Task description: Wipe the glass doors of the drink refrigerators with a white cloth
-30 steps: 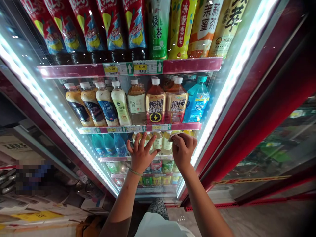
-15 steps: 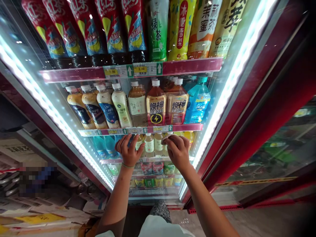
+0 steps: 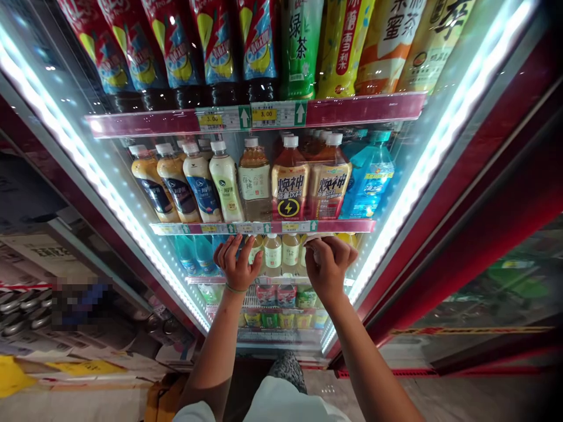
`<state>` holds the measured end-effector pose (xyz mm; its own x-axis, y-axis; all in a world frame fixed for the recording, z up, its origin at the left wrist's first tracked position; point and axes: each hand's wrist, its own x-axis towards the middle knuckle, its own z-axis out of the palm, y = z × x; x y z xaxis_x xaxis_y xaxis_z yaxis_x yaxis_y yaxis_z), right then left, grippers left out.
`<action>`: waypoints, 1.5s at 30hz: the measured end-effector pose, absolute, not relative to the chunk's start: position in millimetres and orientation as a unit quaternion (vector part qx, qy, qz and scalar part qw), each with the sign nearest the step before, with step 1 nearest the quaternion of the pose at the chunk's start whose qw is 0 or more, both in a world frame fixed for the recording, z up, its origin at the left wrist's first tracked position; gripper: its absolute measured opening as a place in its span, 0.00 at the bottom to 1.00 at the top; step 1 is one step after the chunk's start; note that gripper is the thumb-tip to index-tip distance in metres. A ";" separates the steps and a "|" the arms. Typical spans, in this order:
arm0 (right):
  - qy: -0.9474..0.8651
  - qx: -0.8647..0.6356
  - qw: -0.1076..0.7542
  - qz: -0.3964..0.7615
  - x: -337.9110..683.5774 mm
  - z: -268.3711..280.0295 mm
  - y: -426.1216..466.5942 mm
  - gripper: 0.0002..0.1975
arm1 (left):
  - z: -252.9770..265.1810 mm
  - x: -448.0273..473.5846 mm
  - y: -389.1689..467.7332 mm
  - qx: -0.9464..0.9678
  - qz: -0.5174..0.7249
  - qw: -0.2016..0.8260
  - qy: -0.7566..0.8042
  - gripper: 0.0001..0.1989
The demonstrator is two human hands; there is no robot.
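My left hand (image 3: 238,264) has its fingers spread, with the tips close to the price-tag rail (image 3: 264,227) below the middle drink shelf. Its palm faces the cooler and holds nothing. My right hand (image 3: 329,266) is closed, fingers curled, at about the same height to the right. Pinched in it is a small white piece (image 3: 313,238), like a cloth or tissue, mostly hidden by the fingers. Between the hands stand pale tea bottles (image 3: 272,255) on the lower shelf. Above them are energy drink bottles (image 3: 289,184) and a blue bottle (image 3: 368,181).
Bright light strips (image 3: 422,187) line both sides of the cooler. Red iced tea bottles (image 3: 215,53) fill the left of the top shelf, a green tea bottle (image 3: 301,53) beside them. A red door frame (image 3: 475,234) stands right; shelved goods (image 3: 26,305) are at left.
The view has shifted slightly, so the shelves appear further right. My right fingers have turned upward a little with the white piece. My left hand stays spread near the rail.
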<state>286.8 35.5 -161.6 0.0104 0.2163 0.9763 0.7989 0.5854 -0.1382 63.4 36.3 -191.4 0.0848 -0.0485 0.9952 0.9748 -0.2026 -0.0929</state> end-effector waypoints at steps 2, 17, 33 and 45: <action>-0.663 -0.380 0.596 -0.248 283.1 -162.8 36.7 0.10 | -192.8 62.8 36.8 -0.558 -0.537 0.475 -0.417 0.19; -0.727 -0.328 0.526 -0.295 272.3 -176.0 34.4 0.08 | -194.8 62.0 37.5 -0.557 -0.553 0.454 -0.421 0.16; -0.617 -0.415 0.632 -0.218 272.2 -169.9 36.4 0.09 | -193.8 61.5 36.4 -0.553 -0.554 0.468 -0.411 0.15; -0.662 -0.391 0.587 -0.254 273.7 -168.5 35.6 0.09 | -194.8 60.6 35.6 -0.545 -0.548 0.469 -0.428 0.13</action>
